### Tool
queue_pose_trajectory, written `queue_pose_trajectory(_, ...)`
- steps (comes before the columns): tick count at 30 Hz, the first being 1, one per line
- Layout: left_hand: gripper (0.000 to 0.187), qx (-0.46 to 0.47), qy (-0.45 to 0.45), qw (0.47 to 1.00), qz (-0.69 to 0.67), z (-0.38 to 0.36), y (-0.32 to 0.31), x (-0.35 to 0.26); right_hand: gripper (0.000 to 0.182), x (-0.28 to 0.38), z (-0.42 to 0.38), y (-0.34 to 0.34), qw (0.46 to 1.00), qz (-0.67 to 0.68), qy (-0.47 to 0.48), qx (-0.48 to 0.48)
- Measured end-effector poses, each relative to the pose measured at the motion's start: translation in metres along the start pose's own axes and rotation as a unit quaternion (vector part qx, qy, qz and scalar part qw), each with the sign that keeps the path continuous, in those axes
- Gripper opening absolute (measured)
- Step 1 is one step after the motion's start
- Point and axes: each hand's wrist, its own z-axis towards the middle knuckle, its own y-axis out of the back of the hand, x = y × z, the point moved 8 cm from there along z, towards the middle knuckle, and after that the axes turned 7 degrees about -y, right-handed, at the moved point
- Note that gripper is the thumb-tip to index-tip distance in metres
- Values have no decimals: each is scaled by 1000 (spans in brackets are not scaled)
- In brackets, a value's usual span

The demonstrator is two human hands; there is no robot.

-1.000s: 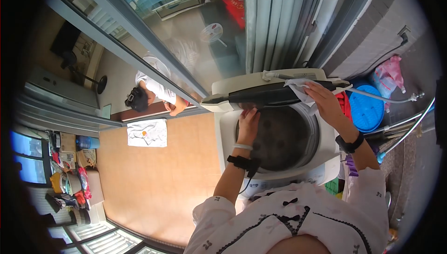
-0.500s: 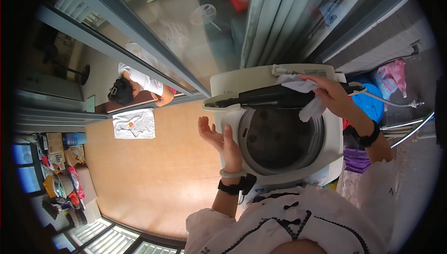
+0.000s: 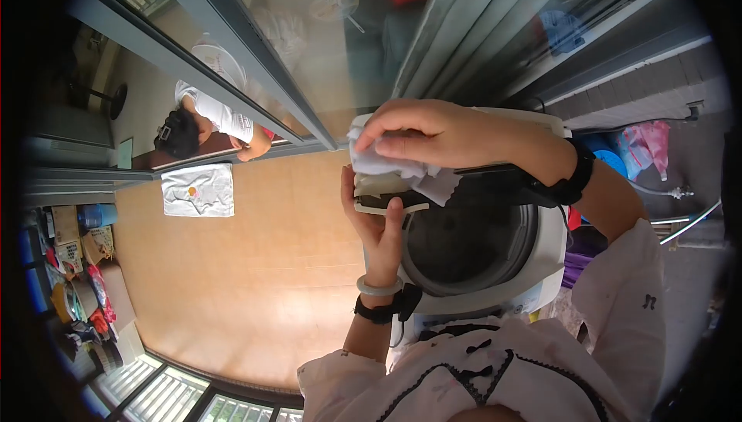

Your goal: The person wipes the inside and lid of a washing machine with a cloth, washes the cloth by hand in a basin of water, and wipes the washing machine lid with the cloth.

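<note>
Tan flooring extends to the left of the washing machine, which I view from above. Nearest to me, the left hand holds the left end of the raised lid — fingers at the outer side, thumb at the lower edge, the two moderately parted. My right hand reaches across the lid with fingers bent and partly closed on a crumpled white cloth. That cloth lies against the lid's left section, and one corner hangs over the dark panel. Below the lid, the round tub opening is visible. Purple material sits right of the machine; a pink bag is farther out. Beyond the floor's left portion lie a white mat and — past the sliding door frame — a bent-over person.
</note>
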Motion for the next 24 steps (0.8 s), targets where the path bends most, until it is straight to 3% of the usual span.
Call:
queue_pose_trajectory(1, 71, 8, 14, 999, -37, -3, 1, 6, 19, 7, 4, -10, 998, -13, 58, 1)
queue_pose_trajectory(2, 72, 17, 28, 997, -73, -6, 1, 11, 19, 5, 7, -19, 998, -11, 57, 5)
queue_pose_trajectory(4, 73, 28, 19, 999, -34, -9, 5, 13, 16, 3, 10, -40, 994, -80, 69, 29)
queue_pose_trajectory(5, 74, 42, 9, 999, 4, -10, 5, 14, 10, 0, 12, -45, 986, -100, 129, -22)
queue_pose_trajectory(6, 74, 41, 11, 999, 5, -13, 7, 18, 10, 6, 8, -43, 987, -98, 129, -21)
queue_pose_trajectory(8, 78, 33, -11, 999, 0, -18, 13, 22, 6, 27, -3, -46, 965, -220, 138, 25)
queue_pose_trajectory(12, 85, 22, 17, 997, -66, -11, 6, 12, 4, 22, -15, -38, 955, -264, 133, -4)
queue_pose_trajectory(14, 89, 50, -43, 998, -17, -7, 6, 4, 4, 14, -17, -36, 973, -211, 85, 27)
queue_pose_trajectory(18, 89, 73, -62, 995, 35, -13, 13, 6, 6, -3, -39, -32, 973, -217, 31, 77)
queue_pose_trajectory(24, 87, 84, -28, 996, 0, -9, 8, 1, 7, -3, -45, -34, 952, -297, 68, -37)
